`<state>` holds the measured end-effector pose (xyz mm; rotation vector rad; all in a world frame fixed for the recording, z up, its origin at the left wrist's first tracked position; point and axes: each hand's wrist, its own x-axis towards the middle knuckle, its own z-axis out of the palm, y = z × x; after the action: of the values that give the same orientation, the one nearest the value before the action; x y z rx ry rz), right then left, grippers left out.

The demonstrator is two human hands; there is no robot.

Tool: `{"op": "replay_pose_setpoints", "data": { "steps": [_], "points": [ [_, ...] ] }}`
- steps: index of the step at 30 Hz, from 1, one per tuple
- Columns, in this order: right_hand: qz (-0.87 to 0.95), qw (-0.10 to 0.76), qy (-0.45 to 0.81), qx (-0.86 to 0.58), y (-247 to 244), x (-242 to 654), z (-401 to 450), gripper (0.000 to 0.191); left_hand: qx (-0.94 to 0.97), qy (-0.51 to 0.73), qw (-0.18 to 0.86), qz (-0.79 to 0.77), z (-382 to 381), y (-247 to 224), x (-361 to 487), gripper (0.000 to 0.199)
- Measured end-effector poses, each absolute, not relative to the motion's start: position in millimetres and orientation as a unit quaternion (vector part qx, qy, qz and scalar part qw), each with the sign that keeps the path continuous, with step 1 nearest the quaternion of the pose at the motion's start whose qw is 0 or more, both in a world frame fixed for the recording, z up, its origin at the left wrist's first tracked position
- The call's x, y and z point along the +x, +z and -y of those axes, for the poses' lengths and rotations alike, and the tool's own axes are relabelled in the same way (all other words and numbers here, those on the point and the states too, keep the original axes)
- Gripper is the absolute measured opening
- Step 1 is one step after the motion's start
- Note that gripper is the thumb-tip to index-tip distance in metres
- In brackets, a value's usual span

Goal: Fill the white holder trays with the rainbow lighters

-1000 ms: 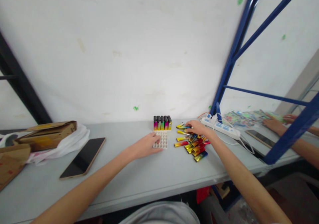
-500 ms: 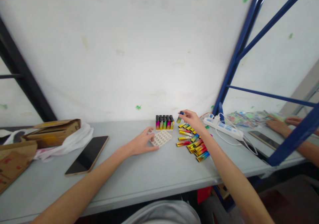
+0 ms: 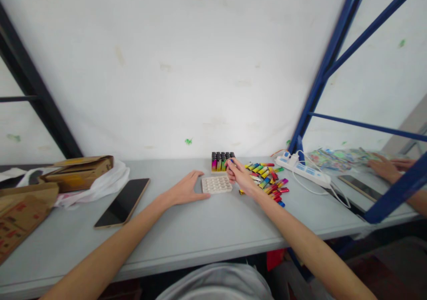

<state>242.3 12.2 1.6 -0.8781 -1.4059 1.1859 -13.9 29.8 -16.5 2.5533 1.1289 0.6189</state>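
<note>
Flanking tray edges (image 3: 216, 191), left hand (image 3: 185, 190) open — right hand (image 3: 240, 174) pinching lighter (image 3: 231, 161) (phone (image 3: 123, 203) well apart)

White wall (image 3: 200, 68) behind 1 grey table (image 3: 187, 237).

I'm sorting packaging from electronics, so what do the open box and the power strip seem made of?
Box: likely corrugated cardboard, matte, judging by its brown colour and folded flaps.
Power strip: probably hard plastic, smooth white, with moulded-looking edges; its exact finish is unclear.
</note>
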Motion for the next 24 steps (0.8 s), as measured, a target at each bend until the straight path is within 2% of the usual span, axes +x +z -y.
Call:
{"op": "replay_pose_setpoints", "data": {
  "steps": [3, 9, 15, 21, 24],
  "points": [
    [0.612, 0.522, 0.417, -0.424, -6.1, 235.0, -13.4, 0.049, 0.89, 0.22, 0.14, -0.375, -34.5, -19.1, -17.1, 0.066],
    [0.668, 0.497, 0.25, -0.494, -13.9, 233.1, -14.5, 0.053, 0.885, 0.272, 0.137, -0.351, -33.5, -16.7, -16.6, 0.065],
    [0.678, 0.483, 0.244, -0.497, -16.4, 234.3, -12.5, 0.04, 0.869, 0.295, 0.132, -0.374, -24.0, -13.7, -7.8, 0.063],
    [0.674, 0.493, 0.239, -0.495, -14.0, 236.6, -12.7, 0.046, 0.863, 0.301, 0.133, -0.383, -19.5, -15.1, -7.6, 0.069],
    [0.658, 0.49, 0.235, -0.521, -13.0, 238.8, -14.9, 0.043, 0.857, 0.294, 0.141, -0.4, -17.5, -19.5, -5.3, 0.072]
  ]
}}
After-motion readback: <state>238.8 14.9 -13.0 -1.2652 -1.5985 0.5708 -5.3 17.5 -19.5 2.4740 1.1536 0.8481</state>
